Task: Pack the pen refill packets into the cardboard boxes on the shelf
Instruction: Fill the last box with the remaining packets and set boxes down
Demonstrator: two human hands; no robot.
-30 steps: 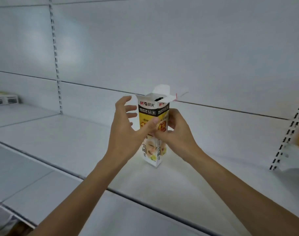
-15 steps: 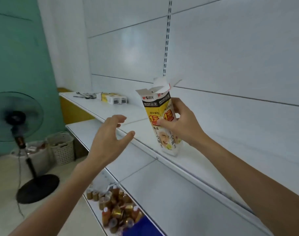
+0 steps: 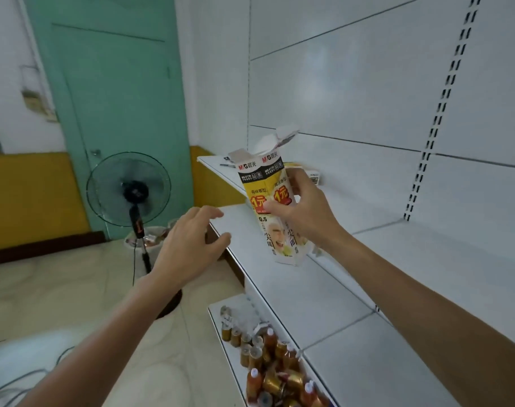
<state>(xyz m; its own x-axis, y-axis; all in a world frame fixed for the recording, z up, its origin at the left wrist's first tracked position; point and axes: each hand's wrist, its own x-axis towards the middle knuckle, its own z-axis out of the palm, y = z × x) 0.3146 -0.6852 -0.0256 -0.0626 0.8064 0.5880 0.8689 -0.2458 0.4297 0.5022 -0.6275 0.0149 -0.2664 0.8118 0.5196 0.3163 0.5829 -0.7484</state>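
A tall yellow, black and white cardboard box (image 3: 266, 198) stands tilted on the white shelf (image 3: 397, 277), its top flaps open. My right hand (image 3: 301, 212) grips it around the middle, thumb on the front face. My left hand (image 3: 188, 245) hovers to the left of the box, off the shelf's front edge, fingers loosely curved and holding nothing. Farther back on the same shelf, behind the box, lies another small yellow and white box (image 3: 310, 173), partly hidden. No loose refill packets show.
A standing fan (image 3: 130, 192) is on the floor at the left, in front of a green door (image 3: 112, 98), with a white basket behind it. The lower shelf holds several small orange and gold bottles (image 3: 274, 359). Some pens lie at the shelf's far end (image 3: 228, 160).
My view has swung left along the shelf. My left hand let go of the box and moved away to the left. My right hand kept its hold and tilted the box.
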